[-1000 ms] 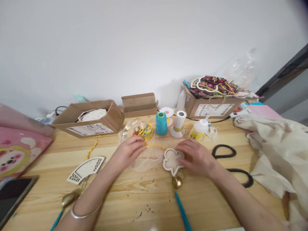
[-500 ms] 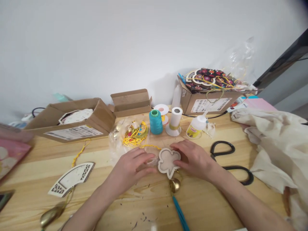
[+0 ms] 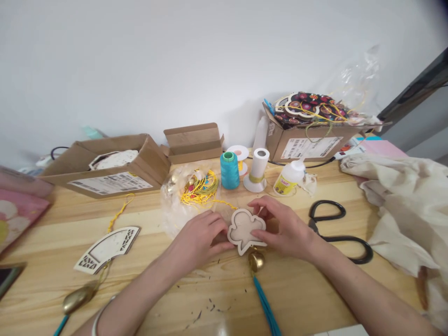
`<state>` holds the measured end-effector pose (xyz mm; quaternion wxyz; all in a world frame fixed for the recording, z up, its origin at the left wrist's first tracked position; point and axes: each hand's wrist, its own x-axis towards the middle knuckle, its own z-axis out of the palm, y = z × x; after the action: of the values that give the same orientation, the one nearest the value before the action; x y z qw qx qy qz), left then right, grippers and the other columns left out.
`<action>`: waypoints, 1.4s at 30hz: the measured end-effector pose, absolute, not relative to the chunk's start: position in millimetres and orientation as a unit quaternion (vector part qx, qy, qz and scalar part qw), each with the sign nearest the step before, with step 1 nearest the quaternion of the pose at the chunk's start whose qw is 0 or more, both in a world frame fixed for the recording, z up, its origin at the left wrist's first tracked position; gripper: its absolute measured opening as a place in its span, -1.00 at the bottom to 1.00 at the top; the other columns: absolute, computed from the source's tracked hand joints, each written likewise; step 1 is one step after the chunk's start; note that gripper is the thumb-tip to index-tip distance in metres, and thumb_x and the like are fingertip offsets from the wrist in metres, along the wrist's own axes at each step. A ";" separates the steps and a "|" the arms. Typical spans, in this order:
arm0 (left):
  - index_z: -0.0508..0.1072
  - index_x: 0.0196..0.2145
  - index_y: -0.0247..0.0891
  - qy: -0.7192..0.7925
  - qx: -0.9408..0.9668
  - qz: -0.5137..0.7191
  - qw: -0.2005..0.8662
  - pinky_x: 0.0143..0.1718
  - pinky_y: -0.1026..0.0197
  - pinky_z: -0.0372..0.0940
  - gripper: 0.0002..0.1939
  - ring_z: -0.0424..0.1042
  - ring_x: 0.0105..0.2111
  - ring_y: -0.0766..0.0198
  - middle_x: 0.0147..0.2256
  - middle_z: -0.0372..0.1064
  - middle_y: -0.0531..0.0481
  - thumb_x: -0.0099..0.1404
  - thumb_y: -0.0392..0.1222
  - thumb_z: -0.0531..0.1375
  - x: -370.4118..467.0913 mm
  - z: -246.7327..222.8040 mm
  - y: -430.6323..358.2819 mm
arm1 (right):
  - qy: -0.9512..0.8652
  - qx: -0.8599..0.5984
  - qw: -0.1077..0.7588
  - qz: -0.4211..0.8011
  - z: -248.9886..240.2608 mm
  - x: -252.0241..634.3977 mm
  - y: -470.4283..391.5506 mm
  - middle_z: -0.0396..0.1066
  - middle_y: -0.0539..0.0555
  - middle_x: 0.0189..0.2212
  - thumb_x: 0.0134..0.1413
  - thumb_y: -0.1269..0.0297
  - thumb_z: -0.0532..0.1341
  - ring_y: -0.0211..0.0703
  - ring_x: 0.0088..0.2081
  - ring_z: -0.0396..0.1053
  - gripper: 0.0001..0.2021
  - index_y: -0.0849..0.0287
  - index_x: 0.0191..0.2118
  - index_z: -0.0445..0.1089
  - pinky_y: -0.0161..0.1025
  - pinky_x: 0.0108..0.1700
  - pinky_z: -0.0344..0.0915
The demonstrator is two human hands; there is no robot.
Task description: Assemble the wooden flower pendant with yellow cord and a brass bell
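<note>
A pale, lobed wooden frame (image 3: 242, 229) lies in the middle of the table, with a yellow cord at its top and a gold bell (image 3: 256, 261) and teal tassel (image 3: 266, 305) below. My right hand (image 3: 278, 226) grips its right side, thumb on the face. At the left edge, the bent fingers of my left hand (image 3: 206, 234) are drawn together; whether anything is between them is hidden. Just behind my left hand is a clear plastic bag (image 3: 170, 212) with yellow cords (image 3: 199, 191). A fan-shaped wooden piece (image 3: 107, 250) rests to the left.
Cardboard boxes (image 3: 154, 163) stand along the wall. Before them are a teal thread spool (image 3: 229, 171), a white roll (image 3: 259, 168) and a glue bottle (image 3: 290, 178). Black-handled scissors (image 3: 366, 252) and cream cloth (image 3: 395, 210) lie at the right.
My left hand has moved closer to the wooden frame and its fingers have drawn together. My right thumb now reaches further over the frame. The view has shifted slightly.
</note>
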<state>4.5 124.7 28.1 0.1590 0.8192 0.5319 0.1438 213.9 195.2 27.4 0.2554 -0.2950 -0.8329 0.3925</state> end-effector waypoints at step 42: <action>0.44 -0.42 -0.22 0.451 0.813 0.364 0.048 -0.45 0.29 0.23 -0.92 0.35 -0.49 0.34 -0.50 0.38 0.02 0.12 -0.19 0.18 1.5 33.8 121.5 | -0.694 -0.170 0.190 0.674 39.5 223.5 200.6 0.41 0.08 -0.38 -0.09 0.10 0.22 -0.20 -0.32 0.34 -0.70 0.24 -0.30 0.43 -0.26 -0.26 0.27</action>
<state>1.5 121.5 33.8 0.0477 0.8135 0.4509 0.3642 223.5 200.6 39.5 0.1903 -0.1699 -0.6936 0.6737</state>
